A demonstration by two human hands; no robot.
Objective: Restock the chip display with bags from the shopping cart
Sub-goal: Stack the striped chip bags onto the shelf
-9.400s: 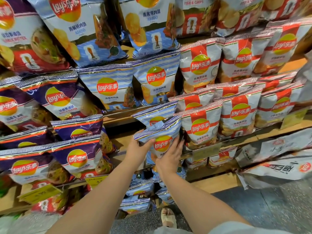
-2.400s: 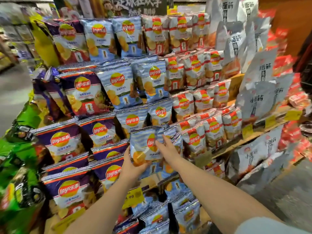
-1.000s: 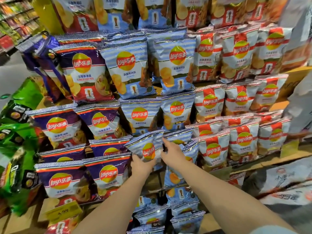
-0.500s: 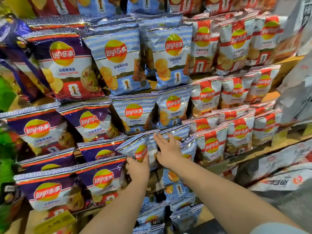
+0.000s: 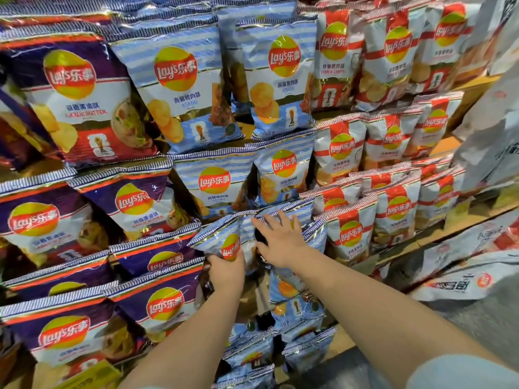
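1. I see a tiered wooden shelf [image 5: 438,237] carrying the display.
2. Purple bags [image 5: 134,203] left, blue bags [image 5: 213,183] centre, red-white bags [image 5: 348,237] right.
3. More blue bags [image 5: 250,357] lowest, by the grey floor [image 5: 477,315].

A dark gap [image 5: 259,237] is showing between the tilted blue bag [image 5: 224,240] and the blue bags [image 5: 306,220] right of it. Purple bags [image 5: 157,256] are crowding the left side, red bags [image 5: 348,234] the right.

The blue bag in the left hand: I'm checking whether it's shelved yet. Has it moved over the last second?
Yes. The blue bag has turned more edge-on and slid further into the blue column, beside the purple bags.
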